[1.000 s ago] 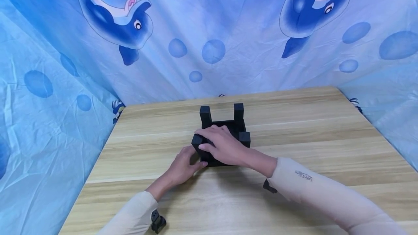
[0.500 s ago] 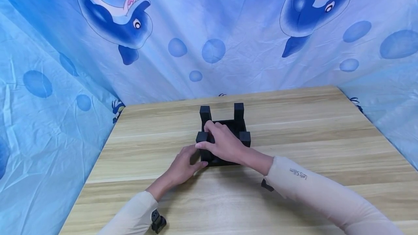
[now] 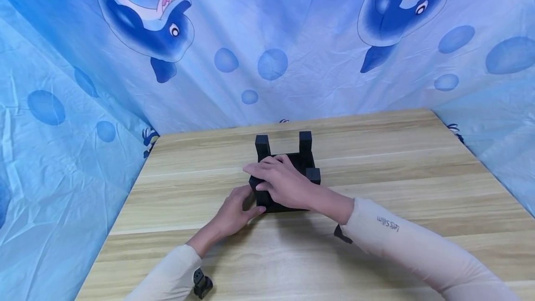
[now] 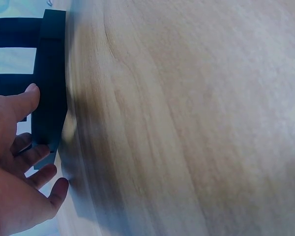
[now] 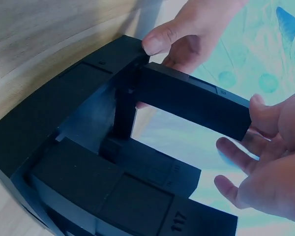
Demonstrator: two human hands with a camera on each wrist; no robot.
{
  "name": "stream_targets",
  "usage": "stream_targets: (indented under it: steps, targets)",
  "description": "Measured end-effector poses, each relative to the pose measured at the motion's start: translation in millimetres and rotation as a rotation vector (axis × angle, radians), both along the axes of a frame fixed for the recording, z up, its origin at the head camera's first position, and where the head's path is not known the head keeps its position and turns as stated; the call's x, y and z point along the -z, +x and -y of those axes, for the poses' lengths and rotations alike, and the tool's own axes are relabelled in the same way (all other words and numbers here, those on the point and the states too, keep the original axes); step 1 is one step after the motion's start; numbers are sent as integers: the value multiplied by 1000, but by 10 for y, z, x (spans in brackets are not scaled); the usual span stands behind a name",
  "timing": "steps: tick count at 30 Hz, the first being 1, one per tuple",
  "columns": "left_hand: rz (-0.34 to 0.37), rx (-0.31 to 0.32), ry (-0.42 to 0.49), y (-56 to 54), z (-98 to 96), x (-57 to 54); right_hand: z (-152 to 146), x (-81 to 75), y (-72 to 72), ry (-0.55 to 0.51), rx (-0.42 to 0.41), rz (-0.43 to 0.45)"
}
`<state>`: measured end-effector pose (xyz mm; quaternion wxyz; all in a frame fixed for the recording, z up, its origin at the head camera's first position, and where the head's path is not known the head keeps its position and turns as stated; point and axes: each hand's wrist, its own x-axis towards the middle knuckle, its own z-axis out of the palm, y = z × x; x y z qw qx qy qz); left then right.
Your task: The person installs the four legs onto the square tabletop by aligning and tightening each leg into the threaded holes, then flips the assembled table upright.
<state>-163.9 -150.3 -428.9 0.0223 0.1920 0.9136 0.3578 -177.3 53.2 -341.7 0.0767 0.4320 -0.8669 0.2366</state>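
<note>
A black upturned stool (image 3: 277, 208) lies seat-down, its legs standing at the corners. My left hand (image 3: 234, 213) holds the seat's near left corner, thumb against the front side and fingers round the left side. My right hand (image 3: 288, 186) grips the upper end of the near left leg (image 5: 191, 101) between thumb and fingers. That leg tilts slightly, and the hand covers part of it in the head view. In the right wrist view, the leg's lower end meets the seat's inner corner. The left wrist view has my left thumb (image 4: 27, 101) on the seat's side (image 4: 51, 64).
The stool rests on a wood-grain table (image 3: 376, 166). Blue curtains (image 3: 309, 82) with dolphin prints hang behind and at both sides. A black wrist camera (image 3: 202, 284) shows under the left sleeve.
My right fingers go from stretched over the leg's top to bent inside it, then stretch over it again. The near left leg straightens, then leans slightly left. My left hand stays put.
</note>
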Motion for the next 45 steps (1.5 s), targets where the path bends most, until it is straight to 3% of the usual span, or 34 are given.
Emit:
stream_targets:
  steps: [5, 12, 16, 19, 24, 27, 34, 41, 45]
  targets:
    - [14, -5, -5, 6, -6, 6, -7, 33, -36, -48, 13, 14]
    - [9, -4, -10, 16, 7, 1, 81, 138, -34, -157, 154, 43]
    - [-1, 10, 6, 8, 10, 5, 114, 166, -28, -159, 209, 91]
    - [-12, 27, 24, -2, 9, 7, 95, 146, -28, -153, 188, 180]
    - [-15, 36, 31, -8, 13, 7, 32, 70, -39, -187, 78, 397]
    - [-7, 32, 22, -9, 13, 6, 10, 39, -48, -177, 39, 458]
    - [3, 16, 0, -11, 9, -2, -6, 30, -49, -181, 58, 479]
    - [-9, 23, 19, -17, 3, -7, 50, 129, -58, -234, 164, 386]
    - [-29, 43, 35, -24, -3, 1, 76, 207, -49, -239, 224, 427]
